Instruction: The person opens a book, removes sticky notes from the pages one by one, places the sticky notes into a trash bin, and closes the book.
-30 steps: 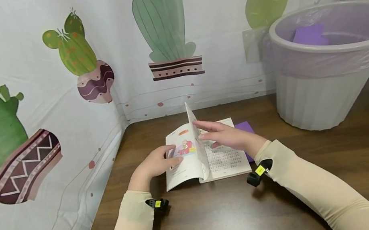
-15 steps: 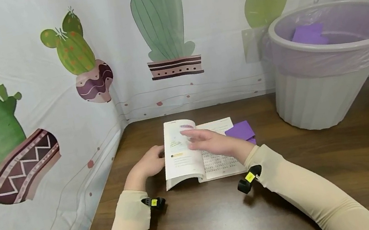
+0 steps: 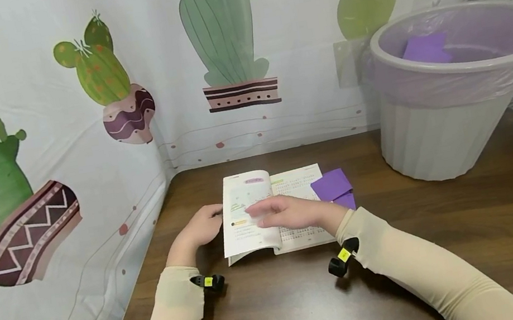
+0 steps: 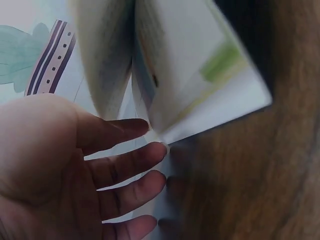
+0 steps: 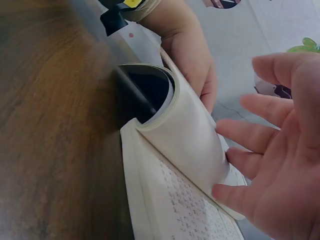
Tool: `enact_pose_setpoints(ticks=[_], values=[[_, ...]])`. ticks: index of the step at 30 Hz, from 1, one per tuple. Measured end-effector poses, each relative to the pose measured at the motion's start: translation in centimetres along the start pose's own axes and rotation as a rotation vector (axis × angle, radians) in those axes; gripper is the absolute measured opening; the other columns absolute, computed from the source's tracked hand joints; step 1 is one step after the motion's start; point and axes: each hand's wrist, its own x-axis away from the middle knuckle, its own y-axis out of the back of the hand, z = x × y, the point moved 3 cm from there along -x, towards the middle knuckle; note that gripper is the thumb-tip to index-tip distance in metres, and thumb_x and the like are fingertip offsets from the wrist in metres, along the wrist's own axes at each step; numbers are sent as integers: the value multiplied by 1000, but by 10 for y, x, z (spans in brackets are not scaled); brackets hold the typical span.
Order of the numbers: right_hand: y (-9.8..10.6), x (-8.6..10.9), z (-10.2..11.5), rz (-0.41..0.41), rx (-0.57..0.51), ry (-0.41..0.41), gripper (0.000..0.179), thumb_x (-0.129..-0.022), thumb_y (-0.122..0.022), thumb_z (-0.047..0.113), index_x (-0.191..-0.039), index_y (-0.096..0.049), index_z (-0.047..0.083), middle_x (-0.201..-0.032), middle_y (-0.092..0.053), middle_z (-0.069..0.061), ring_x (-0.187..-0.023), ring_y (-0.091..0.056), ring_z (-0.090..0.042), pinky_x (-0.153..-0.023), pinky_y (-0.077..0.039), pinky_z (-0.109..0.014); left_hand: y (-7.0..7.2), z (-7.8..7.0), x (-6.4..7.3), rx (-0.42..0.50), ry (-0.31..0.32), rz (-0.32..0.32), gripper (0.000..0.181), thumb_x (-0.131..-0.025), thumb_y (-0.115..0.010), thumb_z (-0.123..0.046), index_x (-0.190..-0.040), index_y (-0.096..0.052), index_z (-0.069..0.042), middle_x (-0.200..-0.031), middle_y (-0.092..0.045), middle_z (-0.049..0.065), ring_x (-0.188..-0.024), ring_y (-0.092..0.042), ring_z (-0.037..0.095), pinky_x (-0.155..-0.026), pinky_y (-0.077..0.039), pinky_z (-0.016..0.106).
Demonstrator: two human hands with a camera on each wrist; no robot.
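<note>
An open book (image 3: 245, 244) with printed text and small colored pictures lies on the wooden table, its left pages arching up from the spine. My left hand (image 3: 199, 227) is at the book's left edge; in the left wrist view its extended fingers (image 4: 132, 162) reach the table beside the book's corner, the thumb close to the pages. Over the left page is my right hand (image 3: 290, 212), fingers extended. The right wrist view shows some of these fingertips (image 5: 225, 131) at the curved page. Part of the text beneath this hand is hidden.
Folded purple paper (image 3: 332, 186) overlaps the book's right page. At the right stands a grey bin (image 3: 435, 130) with a clear liner, holding another purple piece (image 3: 426, 49). A cactus-patterned cloth (image 3: 309, 111) hangs behind and left of the table (image 3: 282, 314).
An upright leaf has turned over onto the left side, showing a different page. My right hand has moved left across the book; my left hand has drawn back to its left edge.
</note>
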Motion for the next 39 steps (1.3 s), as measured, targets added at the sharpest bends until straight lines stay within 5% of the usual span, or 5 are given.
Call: enact_pose_setpoints(ticks=[7, 12, 21, 28, 39], values=[[-6, 1, -4, 126, 40, 2, 48, -103, -59, 25, -149, -55, 12, -148, -61, -5, -146, -48, -23, -122, -36, -44, 1, 4, -1, 10, 52, 14, 38, -103, -44, -13, -130, -69, -5, -113, -73, 12, -99, -65, 23, -90, -52, 41], [-7, 3, -1, 132, 61, 5, 46, -103, -60, 26, -146, -57, 9, -149, -61, -6, -158, -27, -29, -129, -24, -46, 0, 4, -1, 21, 87, 24, 38, -102, -49, -18, -131, -68, -4, -95, -73, 8, -84, -62, 18, -73, -47, 31], [-7, 3, -1, 131, 74, 27, 45, -103, -59, 26, -145, -58, 8, -148, -61, -6, -159, -23, -32, -129, -23, -49, -2, 4, -1, -15, 100, 10, 49, -95, -69, -39, -133, -68, -6, -126, -72, 11, -107, -64, 23, -95, -54, 42], [-8, 4, 2, 139, 67, 39, 46, -103, -59, 25, -145, -58, 8, -148, -61, -9, -150, -43, -28, -123, -36, -44, -2, 0, 0, -20, 117, 12, 51, -92, -72, -39, -133, -67, -8, -106, -70, 8, -89, -61, 20, -74, -50, 31], [-7, 13, 22, 225, 88, 56, 47, -103, -61, 23, -147, -56, 7, -142, -65, -15, -134, -61, -22, -112, -47, -34, -7, -9, 0, -4, 26, -41, 30, -92, -71, -27, -119, -69, -14, -103, -69, 8, -92, -61, 23, -77, -50, 34]])
